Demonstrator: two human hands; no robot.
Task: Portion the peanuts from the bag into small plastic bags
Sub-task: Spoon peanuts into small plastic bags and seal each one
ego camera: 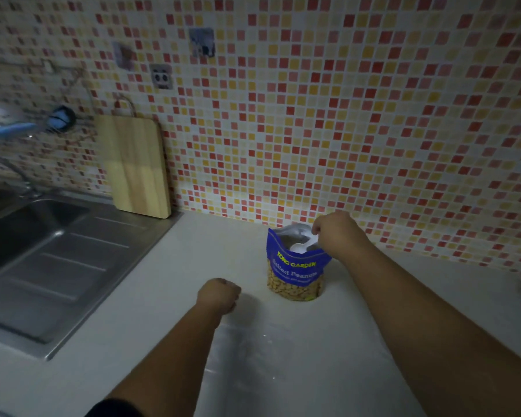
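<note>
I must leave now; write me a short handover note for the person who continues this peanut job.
Right hand: holds the white plastic spoon inside the open blue stand-up peanut bag, upright on the pale counter.
Left hand: fingers curled, beside clear plastic lying on the counter; grip unclear.
Done: bag opened. Left: every portion; no filled small bag in view.

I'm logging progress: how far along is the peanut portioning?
Done: the peanut bag stands open. In hand: the right hand holds a white scoop inside its mouth. To do: no filled small bag shows; clear plastic lies flat by the left hand, so all portions remain.
</note>
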